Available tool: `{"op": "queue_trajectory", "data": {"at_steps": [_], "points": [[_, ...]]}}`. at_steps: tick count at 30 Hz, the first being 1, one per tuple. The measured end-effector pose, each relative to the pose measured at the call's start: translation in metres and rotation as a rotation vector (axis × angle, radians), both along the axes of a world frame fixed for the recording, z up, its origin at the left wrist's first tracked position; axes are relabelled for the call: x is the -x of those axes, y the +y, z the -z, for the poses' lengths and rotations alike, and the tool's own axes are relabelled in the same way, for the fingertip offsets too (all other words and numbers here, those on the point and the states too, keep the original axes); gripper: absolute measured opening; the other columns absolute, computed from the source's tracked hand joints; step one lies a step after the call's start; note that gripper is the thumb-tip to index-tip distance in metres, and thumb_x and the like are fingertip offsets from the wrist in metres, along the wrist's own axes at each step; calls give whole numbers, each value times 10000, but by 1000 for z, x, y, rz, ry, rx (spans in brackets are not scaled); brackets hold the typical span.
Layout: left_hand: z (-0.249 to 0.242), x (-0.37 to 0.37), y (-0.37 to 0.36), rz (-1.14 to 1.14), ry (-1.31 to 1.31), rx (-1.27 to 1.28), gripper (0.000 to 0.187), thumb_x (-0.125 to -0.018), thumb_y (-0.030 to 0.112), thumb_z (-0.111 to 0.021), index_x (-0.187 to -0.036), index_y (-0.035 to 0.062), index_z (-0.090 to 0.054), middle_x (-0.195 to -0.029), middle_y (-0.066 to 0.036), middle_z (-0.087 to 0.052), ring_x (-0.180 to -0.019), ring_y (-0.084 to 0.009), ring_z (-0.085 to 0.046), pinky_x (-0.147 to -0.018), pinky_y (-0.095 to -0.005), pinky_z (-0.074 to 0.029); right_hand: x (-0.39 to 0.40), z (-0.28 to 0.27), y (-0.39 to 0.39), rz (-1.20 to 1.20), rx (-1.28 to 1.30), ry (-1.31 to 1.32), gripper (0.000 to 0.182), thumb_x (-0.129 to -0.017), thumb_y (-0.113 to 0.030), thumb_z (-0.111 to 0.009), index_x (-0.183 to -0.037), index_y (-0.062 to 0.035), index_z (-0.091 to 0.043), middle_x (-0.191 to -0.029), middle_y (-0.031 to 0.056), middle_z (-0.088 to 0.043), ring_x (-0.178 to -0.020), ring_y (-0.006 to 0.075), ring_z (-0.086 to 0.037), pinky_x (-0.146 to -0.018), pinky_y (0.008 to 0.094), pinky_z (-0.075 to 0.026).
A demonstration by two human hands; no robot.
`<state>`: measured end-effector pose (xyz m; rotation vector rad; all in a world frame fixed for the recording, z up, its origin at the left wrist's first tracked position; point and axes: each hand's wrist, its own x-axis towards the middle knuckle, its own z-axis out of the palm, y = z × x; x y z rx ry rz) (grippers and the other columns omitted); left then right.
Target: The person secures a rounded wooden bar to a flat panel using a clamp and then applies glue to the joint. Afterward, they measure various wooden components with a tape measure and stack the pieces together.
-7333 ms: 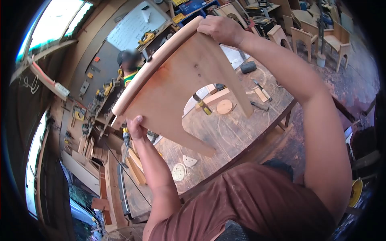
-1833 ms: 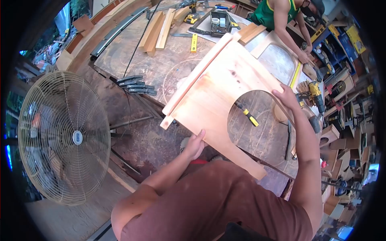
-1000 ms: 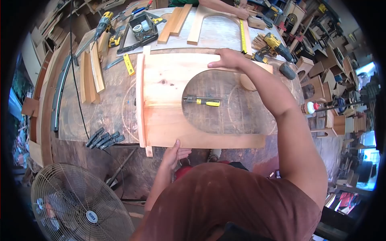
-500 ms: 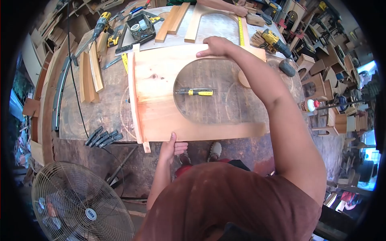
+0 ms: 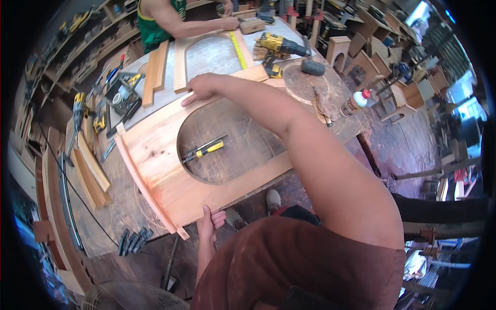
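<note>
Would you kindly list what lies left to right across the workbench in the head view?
Clamps → wooden strips → arched panel → screwdriver → yellow drill → glue bottle.

The wooden panel (image 5: pixel 155 155), with an arched cutout and a curved rail along its left edge, lay flat on the tabletop (image 5: pixel 248 134). The left hand (image 5: pixel 209 222) gripped the panel's near edge, thumb on top. The right hand (image 5: pixel 202 87) pressed flat on the panel's far leg, fingers extended. A yellow-handled screwdriver (image 5: pixel 204 151) lay on the tabletop inside the cutout. A cordless drill (image 5: pixel 279 45), a mallet (image 5: pixel 312 66) and a glue bottle (image 5: pixel 356 102) lay beyond the panel, well apart from it. A co-worker's hand (image 5: pixel 228 23) rested on a second arched panel (image 5: pixel 206 51) at the far side.
</note>
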<state>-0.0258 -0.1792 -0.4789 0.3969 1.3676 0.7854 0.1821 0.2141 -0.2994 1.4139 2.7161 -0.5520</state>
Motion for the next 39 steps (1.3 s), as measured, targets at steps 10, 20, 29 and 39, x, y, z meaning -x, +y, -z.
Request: {"op": "queue_trajectory", "data": {"at_steps": [10,20,29,39], "points": [[8,7,-4,39,-116,2,689,-972,590,-444,-1138,-61,-594,-912,-154,-714,-748,-199,-707,-616,-264,-571,-123,-76,-109,95,-557,600,266,-848,-305,-723,-940,-55,-714,-950,90,-707,-895,241,-671,-801,341,-522],[32,-31,-42,-368,-27,-36,690,-965,597,-463,-1319,6,-492,-1166,-152,-655,-1009,-256,-669,-823,-382,-558,-540,-20,71,844,-502,486,263,-880,-298,-655,-961,-57,-726,-861,131,-718,-816,242,-690,-754,358,-532],[25,-114,-17,-975,67,-233,734,-975,583,-457,-1445,24,-379,-1421,-122,-492,-1282,-286,-507,-1063,-420,-447,-455,89,190,331,-151,436,654,-810,-500,-722,-1246,-21,-630,-1181,202,-655,-1013,295,-655,-892,386,-518],[32,-148,-20,-1193,100,-310,720,-987,569,-451,-1458,32,-363,-1446,-125,-474,-1304,-267,-484,-1089,-431,-395,-416,50,191,259,-66,280,461,-853,-445,-665,-956,-1,-731,-823,191,-704,-778,328,-690,-721,426,-519]]}}
